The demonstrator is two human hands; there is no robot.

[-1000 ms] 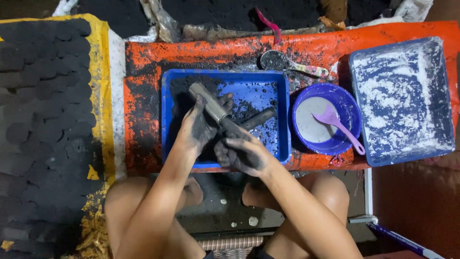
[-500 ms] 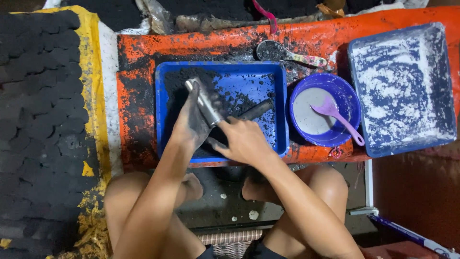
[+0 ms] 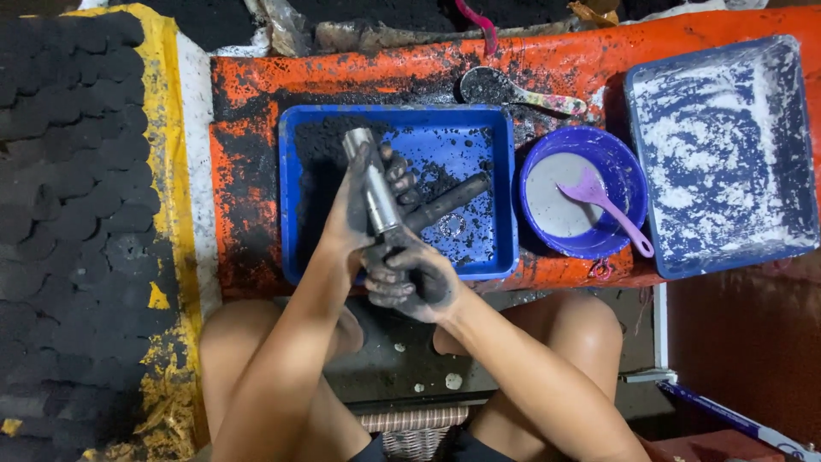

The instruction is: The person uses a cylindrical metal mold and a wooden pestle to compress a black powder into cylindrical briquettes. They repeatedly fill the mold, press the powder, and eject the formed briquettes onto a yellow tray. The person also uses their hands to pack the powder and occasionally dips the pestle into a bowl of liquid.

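Head view: we see the metal tube [image 3: 369,181] held over the blue tray [image 3: 500,180], its long axis running from the tray's upper left down toward us. Left hand [image 3: 359,210] wraps its shaft; right hand [image 3: 409,272] closes around the lower end, by a dark rod [image 3: 449,201]. Tube grey, soot-smeared.

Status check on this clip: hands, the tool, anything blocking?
Left hand on metal tube, right hand gripping its lower end. Tube held over blue tray. Dark rod juts sideways; nothing blocking.
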